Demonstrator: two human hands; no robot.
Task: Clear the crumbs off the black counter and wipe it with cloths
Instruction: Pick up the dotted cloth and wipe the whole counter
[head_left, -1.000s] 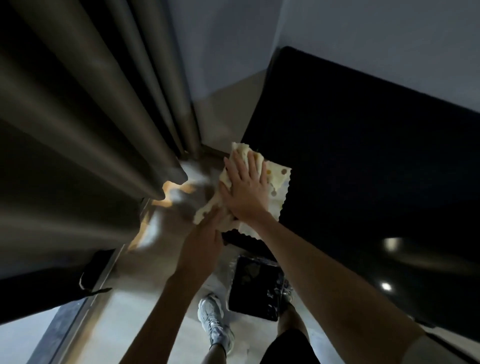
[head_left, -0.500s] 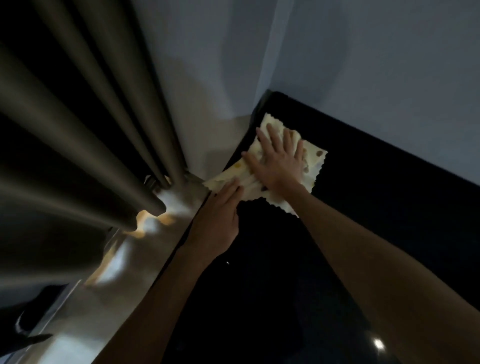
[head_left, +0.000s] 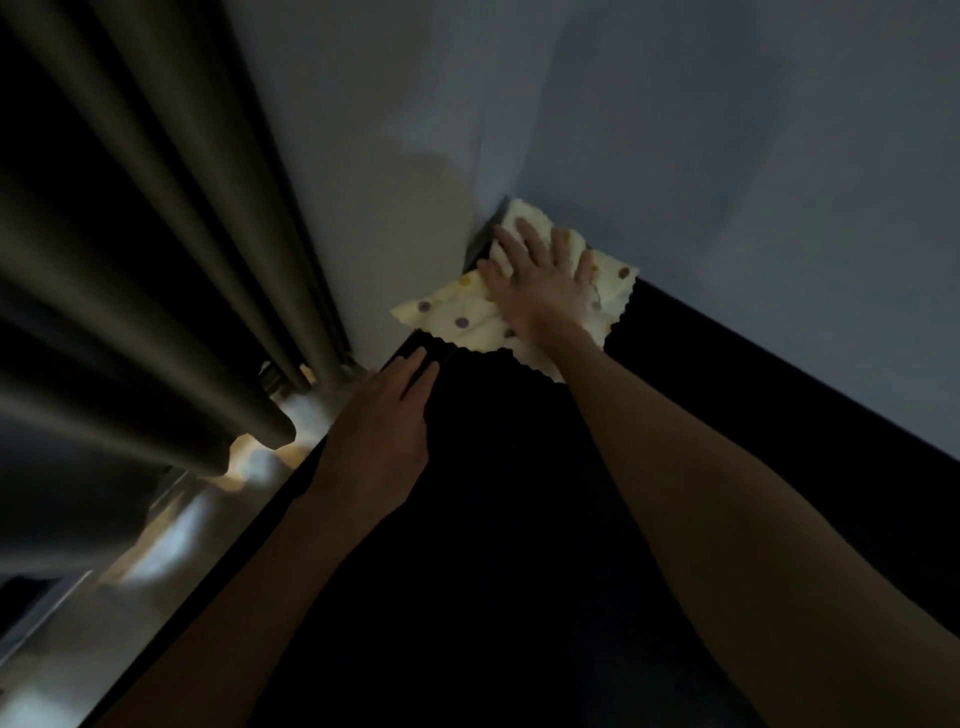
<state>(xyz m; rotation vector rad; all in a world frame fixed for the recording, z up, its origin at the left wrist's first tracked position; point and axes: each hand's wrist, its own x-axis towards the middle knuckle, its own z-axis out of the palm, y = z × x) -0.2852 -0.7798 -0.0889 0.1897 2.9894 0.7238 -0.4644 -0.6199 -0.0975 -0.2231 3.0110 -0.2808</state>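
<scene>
Right hand (head_left: 540, 283), fingers spread flat, presses a cream polka-dot scalloped cloth (head_left: 457, 317) into the corner of the black desk (head_left: 519, 519) at twelve o'clock (against the grey wall (head_left: 727, 156)); left hand (head_left: 379, 431), fingers straight and together, at the cloth's seven o'clock.

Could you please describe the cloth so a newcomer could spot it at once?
Follow the black counter to its far corner, where the pale walls meet. The cloth lies there under the flat right hand. It is the only light thing on the dark surface: cream, dotted, with a wavy edge.
</scene>
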